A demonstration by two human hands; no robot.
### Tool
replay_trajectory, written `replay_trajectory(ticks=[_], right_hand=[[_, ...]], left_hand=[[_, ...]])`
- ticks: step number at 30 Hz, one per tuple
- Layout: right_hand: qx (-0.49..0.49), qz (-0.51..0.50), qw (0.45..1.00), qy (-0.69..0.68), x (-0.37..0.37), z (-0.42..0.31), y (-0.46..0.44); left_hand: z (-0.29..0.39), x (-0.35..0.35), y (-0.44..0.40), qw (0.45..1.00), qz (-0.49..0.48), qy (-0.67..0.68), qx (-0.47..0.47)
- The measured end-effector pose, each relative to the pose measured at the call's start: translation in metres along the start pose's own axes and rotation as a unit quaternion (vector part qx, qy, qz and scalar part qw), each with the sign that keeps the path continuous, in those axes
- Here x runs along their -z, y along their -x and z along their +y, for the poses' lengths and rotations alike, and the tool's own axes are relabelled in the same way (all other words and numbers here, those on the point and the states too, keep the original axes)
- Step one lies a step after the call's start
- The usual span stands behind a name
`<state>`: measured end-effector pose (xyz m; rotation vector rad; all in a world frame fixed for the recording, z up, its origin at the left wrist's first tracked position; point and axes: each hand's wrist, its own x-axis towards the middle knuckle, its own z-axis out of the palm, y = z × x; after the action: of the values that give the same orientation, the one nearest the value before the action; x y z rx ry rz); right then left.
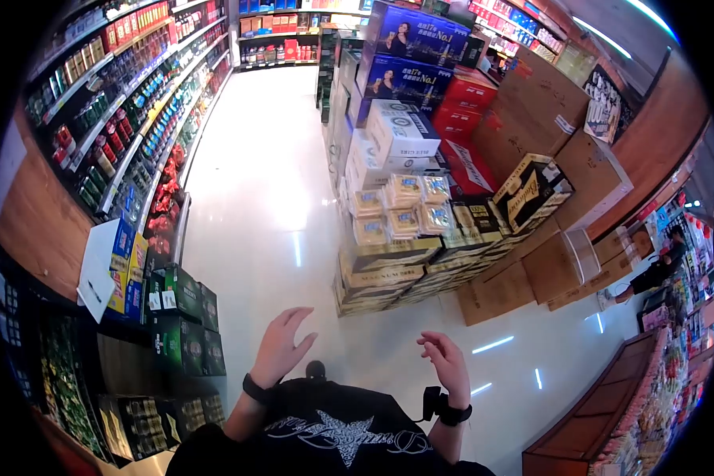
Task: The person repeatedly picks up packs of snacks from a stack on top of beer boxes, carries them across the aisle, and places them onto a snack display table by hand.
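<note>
My left hand (282,349) is raised in front of my body with its fingers stretched out and the thumb apart, holding nothing. To its right, my right hand (447,363) is also raised and empty, its fingers loosely bent and apart. Both hands hang in the air over the shiny floor, touching nothing. Beyond them, nearest my right hand, stand stacked black-and-gold beer cases (382,275). Several small plastic-wrapped packs (403,220) lie in a pile on top of these cases.
White beer boxes (404,131), blue cartons (408,79) and red cases (466,165) rise behind the packs. Brown cardboard boxes (496,292) stand at right. Shelves of cans and bottles (123,119) line the left, above green cases (184,345). A person (657,268) is at far right.
</note>
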<state>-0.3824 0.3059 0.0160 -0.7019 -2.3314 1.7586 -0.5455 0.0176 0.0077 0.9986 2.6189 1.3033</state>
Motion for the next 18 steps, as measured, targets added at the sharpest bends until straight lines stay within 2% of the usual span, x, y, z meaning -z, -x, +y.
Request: replay_trajectory(ticks=[5,10,14,18], right_hand=[[-0.003,-0.037,0.999,-0.007,-0.033,-0.009,-0.045],[-0.003,-0.048,0.999,0.022,-0.042,-0.015,-0.076],[-0.05,-0.068,0.993,0.08,-0.039,-0.015,-0.112],[-0.059,-0.084,0.992,0.075,-0.038,-0.005,-0.16]], left_hand=[[-0.016,0.015,-0.03,0.998,0.03,0.039,0.046],[-0.04,0.011,-0.053,0.997,-0.013,0.038,0.069],[-0.056,-0.006,-0.077,0.996,-0.004,0.021,0.084],[-0.069,-0.031,-0.115,0.996,0.0,0.032,0.086]])
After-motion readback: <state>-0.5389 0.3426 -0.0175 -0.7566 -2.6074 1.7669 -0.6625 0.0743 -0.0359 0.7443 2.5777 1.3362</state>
